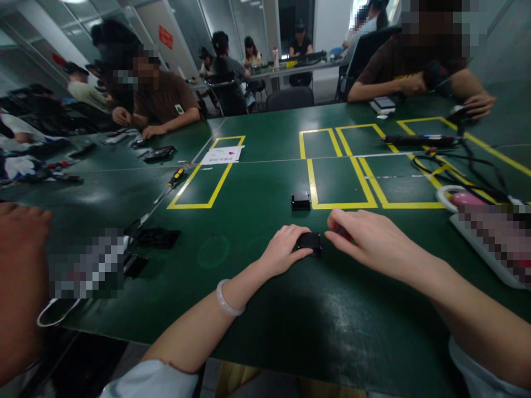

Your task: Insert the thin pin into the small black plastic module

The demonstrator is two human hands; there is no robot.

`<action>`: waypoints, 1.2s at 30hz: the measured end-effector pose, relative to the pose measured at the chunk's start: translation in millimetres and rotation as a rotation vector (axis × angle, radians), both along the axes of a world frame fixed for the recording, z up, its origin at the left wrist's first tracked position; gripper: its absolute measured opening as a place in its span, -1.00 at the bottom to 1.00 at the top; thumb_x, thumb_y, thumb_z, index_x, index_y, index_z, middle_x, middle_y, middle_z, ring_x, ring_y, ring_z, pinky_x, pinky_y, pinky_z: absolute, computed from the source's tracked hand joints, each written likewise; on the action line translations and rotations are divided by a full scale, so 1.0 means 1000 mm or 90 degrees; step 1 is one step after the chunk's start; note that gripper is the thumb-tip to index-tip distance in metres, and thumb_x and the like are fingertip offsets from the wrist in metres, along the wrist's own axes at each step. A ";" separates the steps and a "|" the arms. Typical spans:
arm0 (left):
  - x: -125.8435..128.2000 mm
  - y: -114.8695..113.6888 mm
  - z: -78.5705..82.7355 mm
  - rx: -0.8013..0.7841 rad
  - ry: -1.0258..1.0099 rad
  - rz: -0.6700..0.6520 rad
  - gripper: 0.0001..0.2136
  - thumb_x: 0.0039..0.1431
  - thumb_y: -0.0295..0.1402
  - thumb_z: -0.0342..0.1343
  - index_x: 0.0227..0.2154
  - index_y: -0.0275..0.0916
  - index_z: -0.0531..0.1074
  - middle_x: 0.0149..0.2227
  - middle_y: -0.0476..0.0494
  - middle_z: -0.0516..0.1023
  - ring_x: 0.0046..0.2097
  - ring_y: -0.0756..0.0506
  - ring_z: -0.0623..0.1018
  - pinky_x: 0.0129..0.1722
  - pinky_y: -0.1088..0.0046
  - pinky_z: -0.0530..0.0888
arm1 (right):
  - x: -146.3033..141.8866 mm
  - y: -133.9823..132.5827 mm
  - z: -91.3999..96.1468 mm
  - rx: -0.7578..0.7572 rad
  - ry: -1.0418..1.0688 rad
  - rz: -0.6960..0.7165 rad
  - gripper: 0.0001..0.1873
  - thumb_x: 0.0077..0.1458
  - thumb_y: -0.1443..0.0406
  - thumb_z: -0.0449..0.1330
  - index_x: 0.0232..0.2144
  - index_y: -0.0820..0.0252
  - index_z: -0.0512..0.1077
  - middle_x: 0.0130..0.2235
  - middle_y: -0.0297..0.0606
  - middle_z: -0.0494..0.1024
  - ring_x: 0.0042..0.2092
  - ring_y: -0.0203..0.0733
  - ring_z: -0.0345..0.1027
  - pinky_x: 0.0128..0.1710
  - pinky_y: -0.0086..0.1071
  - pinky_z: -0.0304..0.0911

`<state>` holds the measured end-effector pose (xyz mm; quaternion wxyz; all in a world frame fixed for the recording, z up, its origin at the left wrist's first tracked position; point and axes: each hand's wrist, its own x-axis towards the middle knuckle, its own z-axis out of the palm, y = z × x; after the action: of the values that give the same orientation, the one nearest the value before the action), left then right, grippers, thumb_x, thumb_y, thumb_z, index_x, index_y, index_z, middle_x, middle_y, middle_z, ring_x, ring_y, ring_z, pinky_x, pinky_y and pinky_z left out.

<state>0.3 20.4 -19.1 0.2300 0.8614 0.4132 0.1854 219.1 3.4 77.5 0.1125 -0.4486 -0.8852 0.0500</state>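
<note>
My left hand (pixel 285 247) grips a small black rectangular block (pixel 309 241) on the green table (pixel 257 309), fingers over its far side and thumb along the near side. Just to the right of the block is my right hand (pixel 365 237), its fingers curled toward the thumb. Whatever may be between those fingertips is too dark and small to make out. They appear apart from the block. A second black piece (pixel 301 201), like a small open-topped holder, stands a little beyond my left hand.
Yellow tape rectangles (pixel 342 205) mark the table. At left lie black parts (pixel 158 237) and a yellow-black screwdriver (pixel 176 178); a paper label (pixel 222 155) lies beyond. Cables (pixel 464 171) and a pink-white object (pixel 464 199) are at right. A co-worker's arm (pixel 20 287) intrudes at left; other people sit opposite.
</note>
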 end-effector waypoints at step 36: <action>0.000 -0.001 -0.001 0.002 -0.017 0.001 -0.67 0.25 -0.17 0.05 0.01 -0.18 0.28 -0.04 -0.17 0.40 -0.02 -0.19 0.37 -0.01 0.24 0.33 | -0.004 -0.002 -0.003 -0.004 0.022 -0.010 -0.79 0.26 0.15 -0.06 -0.36 0.11 0.21 -0.45 -0.33 0.43 -0.42 -0.19 0.31 -0.44 -0.37 0.06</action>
<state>0.2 19.9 -19.7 0.2339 0.8590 0.4103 0.1976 214.9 1.3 74.3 0.1268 -0.4549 -0.8794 0.0597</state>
